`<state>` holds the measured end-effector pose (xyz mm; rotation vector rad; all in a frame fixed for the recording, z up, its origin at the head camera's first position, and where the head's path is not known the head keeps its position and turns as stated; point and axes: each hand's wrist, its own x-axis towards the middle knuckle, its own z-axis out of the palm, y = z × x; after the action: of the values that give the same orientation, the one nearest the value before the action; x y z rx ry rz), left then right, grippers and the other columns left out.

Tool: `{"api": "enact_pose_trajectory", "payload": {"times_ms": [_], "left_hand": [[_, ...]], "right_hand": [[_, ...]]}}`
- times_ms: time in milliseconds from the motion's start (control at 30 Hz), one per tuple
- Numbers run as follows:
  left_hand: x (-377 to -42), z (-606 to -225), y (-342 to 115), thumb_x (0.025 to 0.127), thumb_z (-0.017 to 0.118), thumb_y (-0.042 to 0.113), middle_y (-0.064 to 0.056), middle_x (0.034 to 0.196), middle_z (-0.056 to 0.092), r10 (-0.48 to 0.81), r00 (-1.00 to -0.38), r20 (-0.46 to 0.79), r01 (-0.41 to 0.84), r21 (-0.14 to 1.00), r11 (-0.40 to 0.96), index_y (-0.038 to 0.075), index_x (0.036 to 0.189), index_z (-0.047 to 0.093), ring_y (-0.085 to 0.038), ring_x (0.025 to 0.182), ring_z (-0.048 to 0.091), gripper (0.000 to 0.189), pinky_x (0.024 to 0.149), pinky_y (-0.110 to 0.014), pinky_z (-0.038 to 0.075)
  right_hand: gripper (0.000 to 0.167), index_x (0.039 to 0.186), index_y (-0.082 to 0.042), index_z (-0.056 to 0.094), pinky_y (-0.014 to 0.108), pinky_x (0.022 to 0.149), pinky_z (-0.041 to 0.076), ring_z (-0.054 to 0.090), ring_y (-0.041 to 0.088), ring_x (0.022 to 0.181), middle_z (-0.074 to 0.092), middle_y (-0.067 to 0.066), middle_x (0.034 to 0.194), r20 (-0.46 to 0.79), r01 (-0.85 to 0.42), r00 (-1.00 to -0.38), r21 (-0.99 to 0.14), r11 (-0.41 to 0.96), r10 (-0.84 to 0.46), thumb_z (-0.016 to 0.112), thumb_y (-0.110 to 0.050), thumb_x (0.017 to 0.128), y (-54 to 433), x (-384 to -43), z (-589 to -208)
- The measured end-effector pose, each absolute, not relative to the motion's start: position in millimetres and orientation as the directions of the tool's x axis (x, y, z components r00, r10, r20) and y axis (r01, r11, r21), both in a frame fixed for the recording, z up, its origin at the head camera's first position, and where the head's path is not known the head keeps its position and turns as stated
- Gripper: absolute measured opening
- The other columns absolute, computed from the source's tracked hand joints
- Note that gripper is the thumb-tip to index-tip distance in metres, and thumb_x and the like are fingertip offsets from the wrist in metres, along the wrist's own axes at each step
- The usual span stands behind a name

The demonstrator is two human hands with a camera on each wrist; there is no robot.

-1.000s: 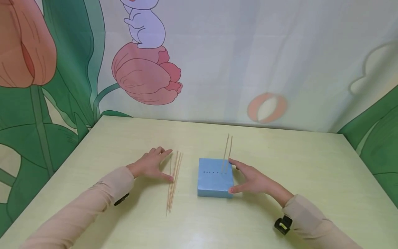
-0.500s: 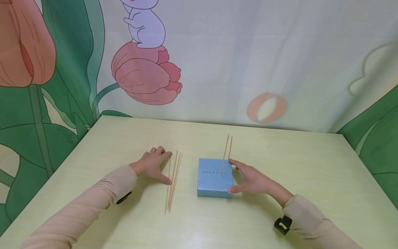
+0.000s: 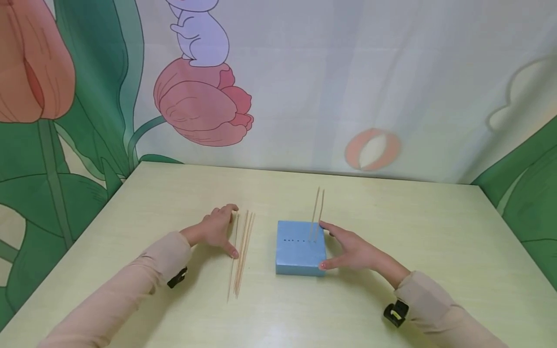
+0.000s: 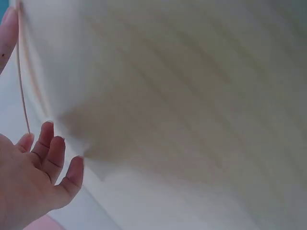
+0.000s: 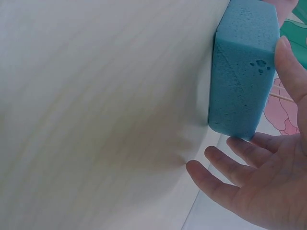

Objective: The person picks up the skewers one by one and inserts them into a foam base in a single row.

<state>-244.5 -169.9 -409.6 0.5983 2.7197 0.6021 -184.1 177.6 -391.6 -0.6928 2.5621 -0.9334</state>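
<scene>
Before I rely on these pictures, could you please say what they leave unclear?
Head: lower ends of the standing sticks, hidden inside the blue block; exact count of loose sticks, too thin.
Left wrist: left hand, partly cut off by left edge.
Right wrist: one end of the block, cut off by top edge.

Sticks (image 3: 243, 254), blue block (image 3: 300, 255) on table (image 3: 400, 217)

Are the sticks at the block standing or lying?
Standing: two sticks rise from the blue block, lower ends in line with its holes.
</scene>
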Motion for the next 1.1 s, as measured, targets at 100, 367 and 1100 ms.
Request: {"api": "enact_pose_trajectory", "payload": {"times_ms": [100,367,1100], "left_hand": [[-242,-404,-172,0.049,0.090,0.035,-0.010,0.108,0.044,0.464,-0.869,-0.173,0.311,0.539,0.783,0.002,0.134,0.018,-0.026,0.096,0.038,0.116,0.081,-0.039,0.039],[-233,-391,-174,0.059,0.085,0.007,-0.007,0.078,0.054,0.487,-0.867,-0.106,0.259,0.738,0.623,0.005,0.138,0.004,-0.021,0.074,0.052,0.113,0.074,-0.032,0.044],[-211,-366,-169,0.073,0.070,-0.007,-0.005,0.075,0.057,0.510,-0.855,0.099,0.360,0.821,0.443,-0.006,0.130,0.043,-0.017,0.067,0.056,0.064,0.065,-0.024,0.052]], "right_hand": [[0.097,0.143,0.000,0.019,0.054,0.101,0.028,0.031,0.040,0.127,0.027,0.020,0.144,-0.135,-0.325,-0.829,-0.673,0.664,-0.543,0.076,-0.036,0.072,178,-184,-392],[0.097,0.143,0.000,0.020,0.053,0.101,0.028,0.031,0.039,0.127,0.027,0.019,0.144,-0.126,-0.335,-0.830,-0.665,0.667,-0.543,0.075,-0.037,0.073,178,-183,-392],[0.097,0.143,0.001,0.019,0.054,0.100,0.028,0.031,0.040,0.127,0.027,0.021,0.144,-0.124,-0.332,-0.831,-0.672,0.662,-0.543,0.076,-0.037,0.073,177,-183,-392]]}}
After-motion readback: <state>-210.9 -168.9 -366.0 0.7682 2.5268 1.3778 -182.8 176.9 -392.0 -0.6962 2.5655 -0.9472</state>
